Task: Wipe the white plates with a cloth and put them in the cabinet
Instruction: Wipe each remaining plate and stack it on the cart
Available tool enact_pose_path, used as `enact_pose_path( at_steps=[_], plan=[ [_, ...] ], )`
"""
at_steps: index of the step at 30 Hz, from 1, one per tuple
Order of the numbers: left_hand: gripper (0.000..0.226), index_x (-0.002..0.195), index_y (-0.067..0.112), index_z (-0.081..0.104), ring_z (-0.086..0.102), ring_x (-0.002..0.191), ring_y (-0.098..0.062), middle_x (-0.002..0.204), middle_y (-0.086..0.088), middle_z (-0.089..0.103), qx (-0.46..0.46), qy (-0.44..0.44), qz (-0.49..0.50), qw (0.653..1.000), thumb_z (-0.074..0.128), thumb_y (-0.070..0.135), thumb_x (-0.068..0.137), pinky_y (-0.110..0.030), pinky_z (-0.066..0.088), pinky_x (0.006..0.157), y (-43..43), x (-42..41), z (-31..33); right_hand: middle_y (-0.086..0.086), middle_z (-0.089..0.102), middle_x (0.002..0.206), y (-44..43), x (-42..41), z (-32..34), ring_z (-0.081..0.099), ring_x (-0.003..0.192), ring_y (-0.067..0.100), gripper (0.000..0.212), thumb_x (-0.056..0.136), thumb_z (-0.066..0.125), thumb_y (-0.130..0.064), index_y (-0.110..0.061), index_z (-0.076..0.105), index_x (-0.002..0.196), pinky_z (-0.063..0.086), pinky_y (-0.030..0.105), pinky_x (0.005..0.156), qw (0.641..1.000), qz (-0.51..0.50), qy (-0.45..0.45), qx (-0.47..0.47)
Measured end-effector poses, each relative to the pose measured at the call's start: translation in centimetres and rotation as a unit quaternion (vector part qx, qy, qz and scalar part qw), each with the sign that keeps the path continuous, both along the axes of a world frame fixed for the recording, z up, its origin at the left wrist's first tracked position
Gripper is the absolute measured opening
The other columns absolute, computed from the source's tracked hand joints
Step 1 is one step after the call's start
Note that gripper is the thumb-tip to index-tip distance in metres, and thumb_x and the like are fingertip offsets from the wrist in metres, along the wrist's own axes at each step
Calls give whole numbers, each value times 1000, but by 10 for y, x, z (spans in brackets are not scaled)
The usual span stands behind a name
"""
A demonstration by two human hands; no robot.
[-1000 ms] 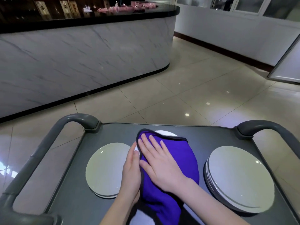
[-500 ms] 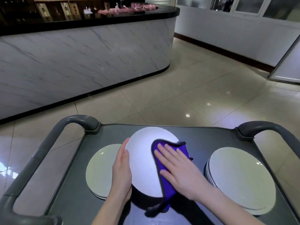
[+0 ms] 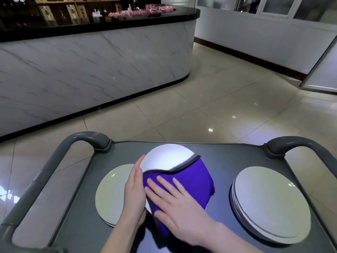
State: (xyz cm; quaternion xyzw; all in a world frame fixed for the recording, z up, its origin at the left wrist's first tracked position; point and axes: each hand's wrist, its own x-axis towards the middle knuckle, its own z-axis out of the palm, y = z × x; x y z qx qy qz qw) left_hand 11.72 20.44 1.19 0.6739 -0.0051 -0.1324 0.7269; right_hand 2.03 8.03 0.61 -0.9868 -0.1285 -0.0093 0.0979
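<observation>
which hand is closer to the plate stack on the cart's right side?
Right. The right hand presses the purple cloth on the middle plate, a gap left of the right plate stack. The left hand rests on that plate's left edge, farther away.

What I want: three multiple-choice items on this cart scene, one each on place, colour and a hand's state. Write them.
1. The wiped plate is: A) on the floor B) between the left stack and the right stack C) on the counter.
2. The cloth is: A) green B) white C) purple.
3. The right hand: A) presses flat on the cloth B) grips a handle C) hangs idle.
Key: B, a stack sits either side; C, plainly purple; A, straight fingers spread over it.
</observation>
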Motion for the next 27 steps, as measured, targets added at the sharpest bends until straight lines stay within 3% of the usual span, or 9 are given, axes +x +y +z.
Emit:
enact_pose_path(
  at_steps=[3,5,11,15,18,22,25,27],
  plan=[
    [32,125,49,59,53,124,10,128,35,61,11,-16,-3,1000,34,37,110,-29,39,111,6,5,2,-12,11,164,-15,-19,-5,12,151,12,56,104,23,-50,-32,14,157,13,38,117,999,-6,-8,-49],
    [31,130,45,59,55,121,11,127,34,61,9,-17,-5,1000,37,37,109,-32,41,111,6,6,3,-11,12,164,-33,-19,-4,15,150,13,56,104,24,-50,-32,16,157,14,37,116,999,-28,4,-42],
    [31,125,51,61,52,133,-4,135,27,60,-12,20,-30,999,37,39,109,-43,38,117,1,-4,2,-16,-19,159,-70,26,5,-24,146,8,57,102,8,-49,-34,-12,153,0,42,123,987,-154,-4,-36],
    [34,131,41,61,52,130,2,137,25,60,-18,20,-35,999,36,34,110,-33,38,115,-9,-8,2,-15,-19,161,-36,47,13,-18,149,11,58,103,13,-44,-33,-8,156,-6,41,122,994,-106,-14,-18],
    [37,138,21,59,54,130,-5,143,8,59,-12,33,-3,999,36,30,110,-30,37,114,-9,-3,-1,-15,-13,163,-5,38,9,-14,150,10,58,103,15,-42,-32,-4,157,-8,42,120,998,-64,-7,6],
    [37,127,44,65,54,128,2,133,19,64,-5,40,-1,999,33,37,110,-28,41,111,-2,-1,-5,-23,-17,161,0,9,2,-21,147,4,55,105,15,-44,-38,-6,155,-15,42,119,997,-22,47,54],
    [33,122,49,66,53,133,-11,136,19,62,-6,50,14,999,36,43,109,-44,39,116,4,1,-8,-20,-8,162,-15,-13,-6,-9,150,7,54,105,19,-46,-39,2,156,-4,56,117,999,3,42,-1],
    [32,115,51,68,57,130,-12,132,20,65,-17,62,12,998,38,42,108,-47,41,115,4,1,-7,-22,-10,162,-31,-18,-9,-10,150,4,54,104,19,-49,-43,1,154,-6,53,118,998,-5,57,13]
  ],
)
